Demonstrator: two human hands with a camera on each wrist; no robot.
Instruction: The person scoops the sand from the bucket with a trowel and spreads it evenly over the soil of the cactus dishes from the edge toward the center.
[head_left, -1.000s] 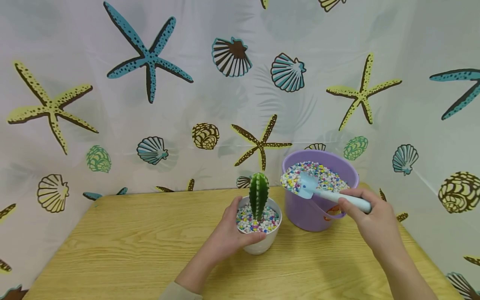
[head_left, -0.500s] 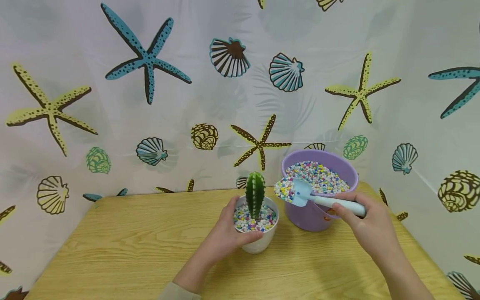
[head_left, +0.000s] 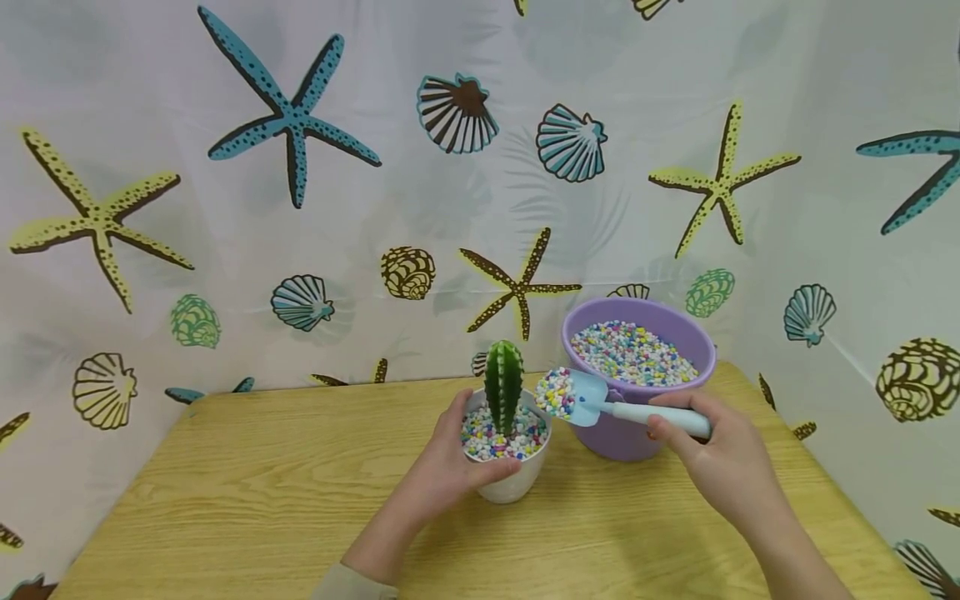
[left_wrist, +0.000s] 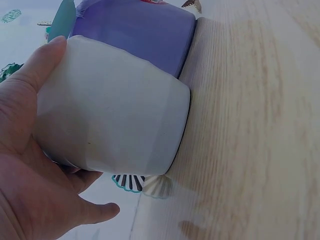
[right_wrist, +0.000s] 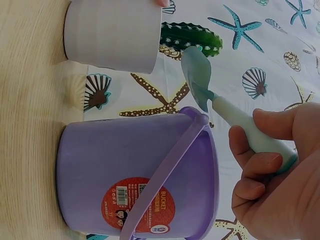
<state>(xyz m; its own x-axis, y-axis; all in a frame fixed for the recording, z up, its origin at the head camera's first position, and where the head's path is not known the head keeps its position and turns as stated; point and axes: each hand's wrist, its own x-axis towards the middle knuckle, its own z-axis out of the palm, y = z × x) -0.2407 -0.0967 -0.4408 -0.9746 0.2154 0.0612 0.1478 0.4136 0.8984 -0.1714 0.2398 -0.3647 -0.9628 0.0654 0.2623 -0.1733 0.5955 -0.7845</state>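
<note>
A green cactus point(head_left: 503, 387) stands in a white pot point(head_left: 510, 483) filled around the stem with multicoloured pebbles. My left hand point(head_left: 452, 467) grips the pot's near left side, thumb along the front rim; in the left wrist view the pot's smooth wall point(left_wrist: 115, 105) fills the palm. In my right hand point(head_left: 720, 454) is the handle of a light blue shovel point(head_left: 588, 398), its blade heaped with pebbles point(head_left: 555, 392). The blade's tip is right at the pot's right rim. From the right wrist view, the shovel point(right_wrist: 197, 75) is above the bucket's rim level, overlapping the cactus tip.
A purple bucket point(head_left: 611, 433) holding many multicoloured pebbles point(head_left: 633, 352) stands right behind the pot, its handle hanging down the front. A red label point(right_wrist: 137, 205) is on its side. The wooden table point(head_left: 262, 483) meets a curtain point(head_left: 352, 217) printed with starfish and shells.
My right hand has carried the loaded shovel left and down, from over the bucket to the pot's rim. The left hand keeps its grip on the pot, which appears slightly further left.
</note>
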